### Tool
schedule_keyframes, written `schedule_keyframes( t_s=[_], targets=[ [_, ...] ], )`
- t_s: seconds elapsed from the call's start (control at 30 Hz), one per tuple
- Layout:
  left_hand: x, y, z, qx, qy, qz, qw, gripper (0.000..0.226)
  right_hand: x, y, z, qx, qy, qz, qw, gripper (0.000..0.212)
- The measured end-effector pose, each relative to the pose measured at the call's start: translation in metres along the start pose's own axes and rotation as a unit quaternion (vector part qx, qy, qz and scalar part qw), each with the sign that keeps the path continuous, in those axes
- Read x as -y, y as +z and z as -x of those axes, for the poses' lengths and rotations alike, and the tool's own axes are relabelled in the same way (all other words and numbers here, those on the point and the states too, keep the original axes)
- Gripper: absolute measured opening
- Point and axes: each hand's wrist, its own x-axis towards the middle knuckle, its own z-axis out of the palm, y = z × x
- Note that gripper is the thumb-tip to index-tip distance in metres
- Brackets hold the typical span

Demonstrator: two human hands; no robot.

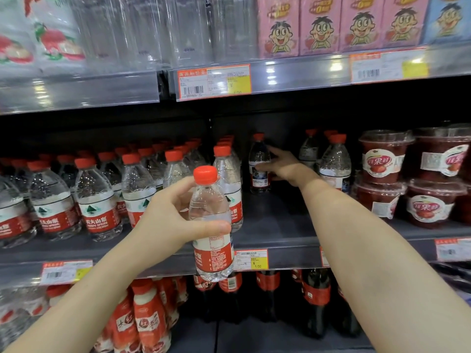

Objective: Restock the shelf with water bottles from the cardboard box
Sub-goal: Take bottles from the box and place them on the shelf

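My left hand grips a small red-capped water bottle upright in front of the middle shelf. My right hand reaches deep into the shelf, thumb and fingers around a second red-capped bottle standing at the back of a gap. Rows of matching bottles fill the shelf to the left. A few more bottles stand to the right of the gap. The cardboard box is out of view.
Red fruit cups are stacked at the shelf's right end. Above are clear bottles and pink drink cartons. Below stand dark cola bottles and red-and-white drink bottles. Price tags line the shelf edges.
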Motion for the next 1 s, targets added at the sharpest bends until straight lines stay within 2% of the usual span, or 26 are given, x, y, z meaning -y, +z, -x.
schedule_keyframes(
  t_s=[0.23,0.4,0.47,0.57,0.63,0.73,0.83,0.9,1.0],
  targets=[
    [-0.001,0.006,-0.006,0.017,0.007,-0.008,1.000,0.065,-0.004,-0.001,-0.001,-0.005,-0.010,0.049,0.999,0.087],
    [-0.020,0.022,-0.014,0.024,0.007,-0.020,0.999,0.053,0.004,-0.001,0.041,-0.063,-0.038,0.141,0.987,0.075],
    [-0.027,0.030,-0.023,0.020,0.008,-0.018,1.000,0.052,0.014,-0.003,0.070,-0.069,-0.059,0.150,0.984,0.059],
    [-0.035,0.047,-0.037,0.005,0.025,-0.011,1.000,0.055,0.028,-0.009,0.121,0.040,-0.061,0.062,0.995,0.031],
    [-0.037,0.057,-0.047,-0.007,0.031,-0.015,0.999,0.056,0.032,-0.012,0.149,0.100,-0.060,0.031,0.993,0.024],
    [-0.036,0.072,-0.059,-0.011,0.023,-0.021,0.999,0.054,0.029,-0.019,0.172,0.152,-0.051,-0.006,0.987,0.034],
    [-0.032,0.081,-0.065,-0.009,0.007,0.000,1.000,0.053,0.022,-0.023,0.184,0.204,-0.045,-0.034,0.977,0.055],
    [-0.034,0.086,-0.067,-0.002,0.002,0.004,1.000,0.055,0.021,-0.024,0.189,0.204,-0.056,-0.020,0.977,0.059],
    [-0.034,0.092,-0.070,-0.010,-0.006,-0.001,1.000,0.064,0.019,-0.024,0.188,0.158,-0.055,-0.018,0.986,0.058]
  ],
)
